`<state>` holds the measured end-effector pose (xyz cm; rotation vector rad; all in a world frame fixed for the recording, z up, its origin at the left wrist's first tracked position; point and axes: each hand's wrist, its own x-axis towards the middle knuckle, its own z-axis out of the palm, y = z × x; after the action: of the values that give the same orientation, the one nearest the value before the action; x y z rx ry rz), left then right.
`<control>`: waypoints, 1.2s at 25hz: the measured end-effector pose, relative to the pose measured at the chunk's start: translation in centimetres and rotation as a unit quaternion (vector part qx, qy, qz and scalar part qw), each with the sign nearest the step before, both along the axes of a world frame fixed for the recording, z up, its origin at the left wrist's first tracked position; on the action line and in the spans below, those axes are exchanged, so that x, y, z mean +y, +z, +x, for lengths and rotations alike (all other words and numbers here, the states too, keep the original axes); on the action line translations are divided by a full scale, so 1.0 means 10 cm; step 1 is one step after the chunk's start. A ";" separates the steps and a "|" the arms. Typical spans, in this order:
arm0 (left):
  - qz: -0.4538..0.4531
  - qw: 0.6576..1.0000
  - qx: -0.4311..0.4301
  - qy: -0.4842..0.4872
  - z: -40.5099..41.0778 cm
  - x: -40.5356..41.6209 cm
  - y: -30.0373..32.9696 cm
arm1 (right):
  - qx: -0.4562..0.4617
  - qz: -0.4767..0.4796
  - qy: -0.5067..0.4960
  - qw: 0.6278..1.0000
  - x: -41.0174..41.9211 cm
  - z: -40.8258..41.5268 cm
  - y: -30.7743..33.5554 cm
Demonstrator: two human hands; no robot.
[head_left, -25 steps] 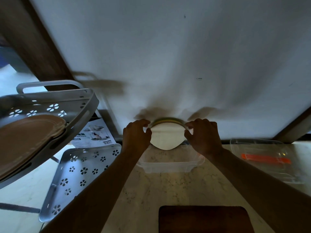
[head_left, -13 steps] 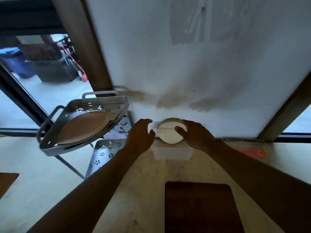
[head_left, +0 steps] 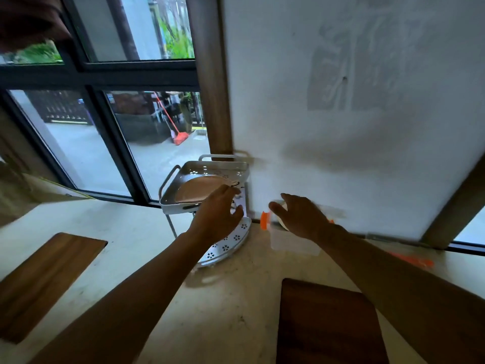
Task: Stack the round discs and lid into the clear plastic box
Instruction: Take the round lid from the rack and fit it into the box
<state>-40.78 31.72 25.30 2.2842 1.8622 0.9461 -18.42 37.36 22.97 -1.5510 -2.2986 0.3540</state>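
The clear plastic box [head_left: 291,245] stands on the counter against the white wall, with an orange latch [head_left: 265,220] at its left end. A white round disc [head_left: 278,204] stands on edge in the box, mostly hidden behind my right hand [head_left: 301,218], whose thumb hooks its left rim. My left hand [head_left: 219,214] is off the disc, fingers apart and holding nothing, in front of the corner rack to the left of the box. Other discs are hidden.
A white two-shelf corner rack [head_left: 170,203] stands left of the box, with a brown plate [head_left: 196,190] on its upper shelf. A clear lid with an orange latch [head_left: 412,260] lies at the right. Wooden boards lie near me [head_left: 328,324] and at the left [head_left: 39,279].
My left hand let go of the disc and moved left toward the rack. My right hand stays on the disc. The view swung up and to the left, showing the window.
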 end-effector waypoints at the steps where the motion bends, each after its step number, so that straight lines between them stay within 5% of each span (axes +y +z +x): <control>1: 0.009 1.000 0.004 0.009 -0.09 -0.05 0.04 | -0.001 0.000 0.009 1.000 -0.02 -0.09 0.03; 17: 0.002 0.995 0.068 0.079 -0.87 0.18 -0.11 | 0.112 -0.121 -0.061 0.984 0.27 -1.50 0.05; 23: 0.032 0.996 0.085 0.009 -0.86 0.47 -0.28 | 0.367 -0.289 -0.176 0.866 0.42 -1.73 -0.06; 30: 0.062 0.994 0.090 0.014 -0.83 0.47 -0.31 | 0.408 -0.282 -0.190 0.847 0.51 -1.77 0.05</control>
<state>-49.09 36.40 22.23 2.4985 1.9590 0.9108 -36.14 42.46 23.47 -1.5956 -1.2377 1.3612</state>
